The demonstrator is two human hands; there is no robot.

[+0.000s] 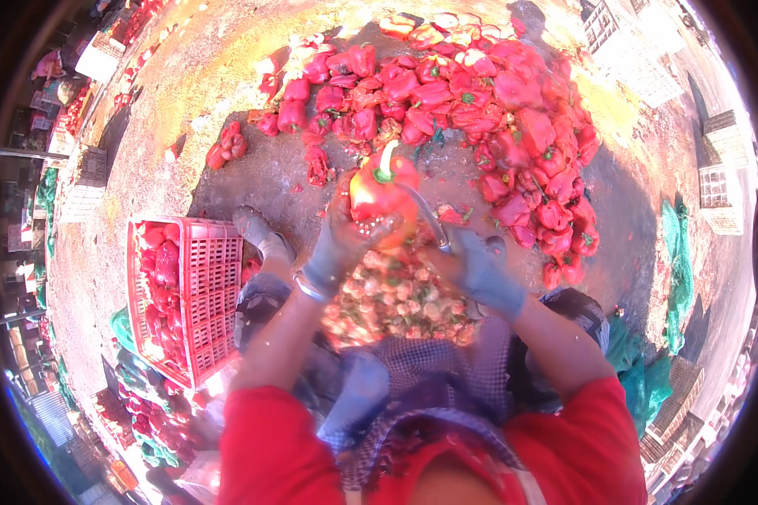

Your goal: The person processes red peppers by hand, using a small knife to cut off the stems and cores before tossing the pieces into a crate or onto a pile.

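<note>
My left hand (338,246), in a grey-blue glove, is closed around a large red bell pepper (372,195) with a pale green stem pointing up. In my right hand (480,273), gloved alike, is a curved metal knife (429,217); its blade arcs up to the pepper's right side. Whether the edge is in the flesh I cannot tell. Under both hands lies a heap of cut pepper cores (404,295) with pale seeds and green stems, partly blurred. Beyond them a big pile of red peppers (480,101) spreads over the ground.
To my left stands a red plastic crate (215,286) holding red peppers. A small cluster of peppers (227,146) lies apart on the ground. Green netting (675,278) lies at the right, near pale crates (720,185). My shoe (261,231) is beside the red crate.
</note>
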